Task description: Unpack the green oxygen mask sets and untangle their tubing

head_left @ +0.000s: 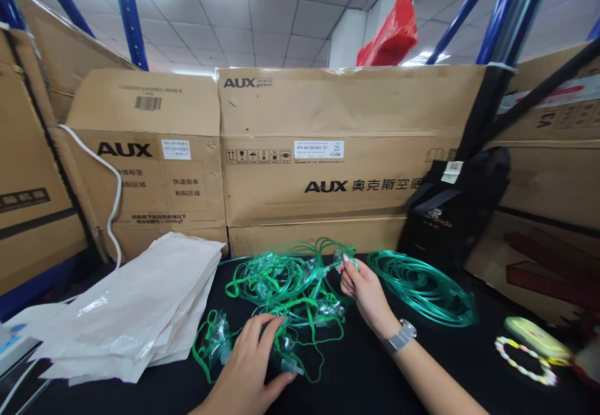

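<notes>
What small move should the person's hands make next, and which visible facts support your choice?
Probably the right hand should gently lift the clear piece it appears to pinch, easing it from the tangle: tangled green tubing lies close around it. The left hand, its thumb and fingers spread around a clear mask, could steady the rest.

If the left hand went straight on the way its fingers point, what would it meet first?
Most likely the left hand would meet the tangle of green straps and tubing just ahead; depth is unclear, so they may already touch.
</notes>
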`<state>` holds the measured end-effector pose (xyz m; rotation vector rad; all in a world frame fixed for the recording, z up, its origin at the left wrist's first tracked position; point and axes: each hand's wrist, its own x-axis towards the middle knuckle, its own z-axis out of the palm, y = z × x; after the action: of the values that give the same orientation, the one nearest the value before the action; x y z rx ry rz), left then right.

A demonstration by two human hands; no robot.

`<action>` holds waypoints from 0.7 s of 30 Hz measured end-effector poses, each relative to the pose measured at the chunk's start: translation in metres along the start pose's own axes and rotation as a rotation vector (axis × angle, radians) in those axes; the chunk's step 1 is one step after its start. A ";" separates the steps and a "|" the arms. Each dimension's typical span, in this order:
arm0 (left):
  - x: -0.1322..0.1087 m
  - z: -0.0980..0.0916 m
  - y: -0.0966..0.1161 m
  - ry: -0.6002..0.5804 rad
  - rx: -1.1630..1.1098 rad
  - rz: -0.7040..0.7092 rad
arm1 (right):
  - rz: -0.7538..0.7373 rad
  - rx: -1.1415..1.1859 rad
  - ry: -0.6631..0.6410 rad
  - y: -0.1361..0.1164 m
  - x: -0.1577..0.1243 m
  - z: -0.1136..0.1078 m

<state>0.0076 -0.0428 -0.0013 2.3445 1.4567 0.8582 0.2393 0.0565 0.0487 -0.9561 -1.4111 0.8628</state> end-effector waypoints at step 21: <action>0.001 -0.007 0.001 0.167 0.132 0.108 | -0.129 -0.585 -0.062 0.010 -0.007 0.000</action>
<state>0.0042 -0.0430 0.0052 2.5214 1.5034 1.0378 0.2401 0.0537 0.0369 -1.2601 -1.8033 0.3829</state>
